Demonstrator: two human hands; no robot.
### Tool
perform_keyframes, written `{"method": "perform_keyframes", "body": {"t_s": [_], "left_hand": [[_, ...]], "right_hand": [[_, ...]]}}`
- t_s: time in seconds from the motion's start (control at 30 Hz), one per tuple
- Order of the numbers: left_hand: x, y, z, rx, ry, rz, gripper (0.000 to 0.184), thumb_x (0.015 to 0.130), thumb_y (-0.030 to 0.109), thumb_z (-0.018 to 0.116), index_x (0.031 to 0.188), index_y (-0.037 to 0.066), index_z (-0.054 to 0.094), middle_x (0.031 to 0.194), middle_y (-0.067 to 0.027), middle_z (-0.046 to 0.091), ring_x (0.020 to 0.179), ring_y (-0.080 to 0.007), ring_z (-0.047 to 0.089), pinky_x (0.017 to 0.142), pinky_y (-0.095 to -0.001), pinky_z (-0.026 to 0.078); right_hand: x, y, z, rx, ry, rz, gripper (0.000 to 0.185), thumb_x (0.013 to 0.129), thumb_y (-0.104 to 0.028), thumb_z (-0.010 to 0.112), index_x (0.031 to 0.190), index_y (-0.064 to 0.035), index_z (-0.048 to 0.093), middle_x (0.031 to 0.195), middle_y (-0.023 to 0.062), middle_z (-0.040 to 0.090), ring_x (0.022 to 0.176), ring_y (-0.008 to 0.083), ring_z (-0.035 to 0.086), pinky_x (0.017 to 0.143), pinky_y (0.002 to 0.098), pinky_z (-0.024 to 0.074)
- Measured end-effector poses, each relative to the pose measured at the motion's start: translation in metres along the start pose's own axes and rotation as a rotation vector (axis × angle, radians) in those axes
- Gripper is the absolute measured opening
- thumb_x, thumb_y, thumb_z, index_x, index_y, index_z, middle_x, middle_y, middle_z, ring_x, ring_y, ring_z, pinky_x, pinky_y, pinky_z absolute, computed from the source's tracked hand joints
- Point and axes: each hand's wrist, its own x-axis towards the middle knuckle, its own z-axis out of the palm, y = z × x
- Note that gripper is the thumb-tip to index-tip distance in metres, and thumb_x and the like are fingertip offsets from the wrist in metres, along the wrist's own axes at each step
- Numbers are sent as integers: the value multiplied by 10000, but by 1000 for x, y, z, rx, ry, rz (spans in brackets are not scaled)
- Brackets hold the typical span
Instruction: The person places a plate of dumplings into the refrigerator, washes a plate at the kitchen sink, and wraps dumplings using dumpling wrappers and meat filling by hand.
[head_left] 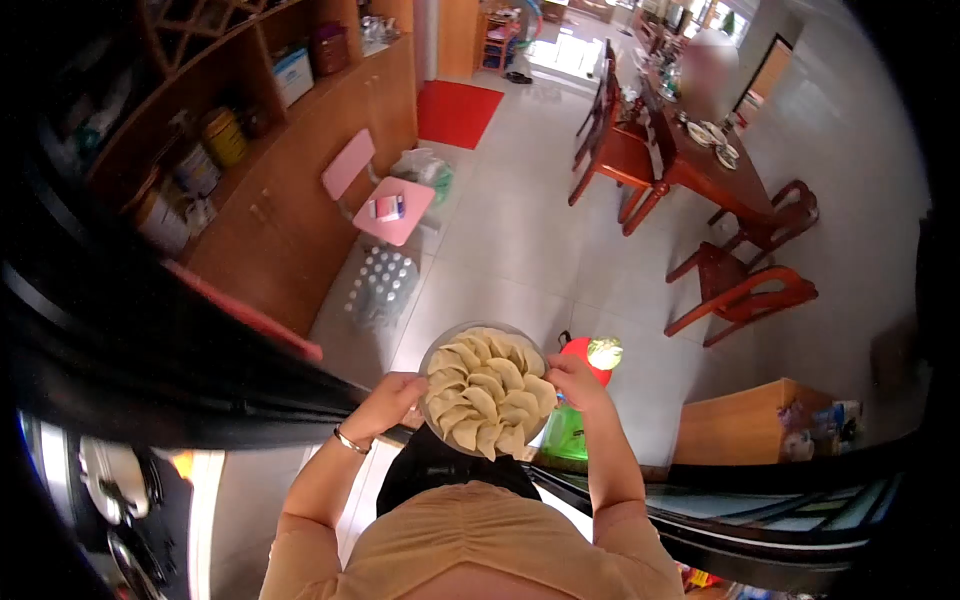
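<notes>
1. The step in hand looks like carrying a round grey tray (pixel 445 338), covered with pale, crescent-shaped dough dumplings (pixel 487 385), held in front of the body.
2. The left hand (pixel 398 395) has its fingers bent around the tray's left rim; the right hand (pixel 572 380) grips the opposite rim. How far the fingers reach beneath is hidden.
3. The next move calls for an even hold on both sides, since a tilt could slide the dumplings off.
4. Just right of the tray, low down, are a red object with something pale green on it (pixel 592 356) and a bright green plastic bag (pixel 567 437), perhaps underfoot; depth is hard to judge here.
5. Ahead-left of the tray stand clear bottles with white caps (pixel 382 285) and a pink chair (pixel 408 210), narrowing that side.
6. Far ahead-right of the tray is a red-brown wooden surface (pixel 740 188) bearing dishes, with matching chairs around it.
</notes>
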Motion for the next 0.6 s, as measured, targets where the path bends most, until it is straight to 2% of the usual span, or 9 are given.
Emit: {"method": "perform_keyframes", "body": {"t_s": [0.07,0.17,0.27,0.3,0.33,0.37,0.4,0.47,0.6], "left_hand": [[41,26,3,132,-86,-83,342,846,249,476,882,-64,608,816,-43,609,704,-88,520,649,-233,422],[96,70,-11,213,-150,-121,343,848,244,470,889,-69,606,799,-39,606,691,-100,524,660,-252,431],[157,70,-11,192,-234,-128,343,848,242,466,886,-70,604,778,-35,601,689,-105,521,657,-261,429],[175,86,27,259,-167,-56,358,877,248,429,723,-40,575,620,-47,551,582,-120,503,562,-261,414],[196,94,29,275,-190,-46,354,872,244,431,723,-41,578,623,-50,554,585,-123,507,563,-263,415],[221,97,30,292,-212,-35,350,866,241,433,723,-43,580,625,-52,558,588,-126,510,564,-264,416],[250,99,28,308,-233,-20,345,860,237,436,723,-44,583,628,-54,562,590,-129,514,566,-266,417],[305,108,24,282,-230,-78,330,844,224,440,718,-45,586,629,-56,563,596,-135,517,572,-266,419],[406,131,18,282,-230,-114,330,853,229,441,740,-46,585,653,-58,567,615,-133,516,586,-264,419]], "right_hand": [[8,-10,-30,71,52,9,129,754,-98,490,689,0,544,534,22,488,425,100,457,393,238,355],[39,-30,-48,191,76,62,95,748,-85,505,737,0,546,534,13,478,424,101,452,391,236,352],[66,-38,-76,199,184,71,100,745,-83,520,778,-4,572,572,10,501,457,94,455,410,241,354],[66,-37,-106,252,229,87,103,744,-83,524,785,-6,577,579,9,507,466,93,457,416,241,355],[75,-50,-117,282,286,100,106,744,-83,527,791,-7,583,587,8,512,475,92,459,422,241,356],[84,-62,-133,238,308,148,94,742,-82,530,771,-17,592,591,7,521,499,91,467,438,240,360],[112,-45,-156,210,269,74,78,741,-81,531,725,-28,586,566,4,502,478,91,455,424,233,346],[154,-57,-184,260,248,88,93,738,-86,535,668,-35,567,539,0,483,446,90,438,405,232,335],[246,-88,-238,255,266,82,118,738,-93,530,637,-32,541,515,2,463,410,93,422,378,238,322]]}}
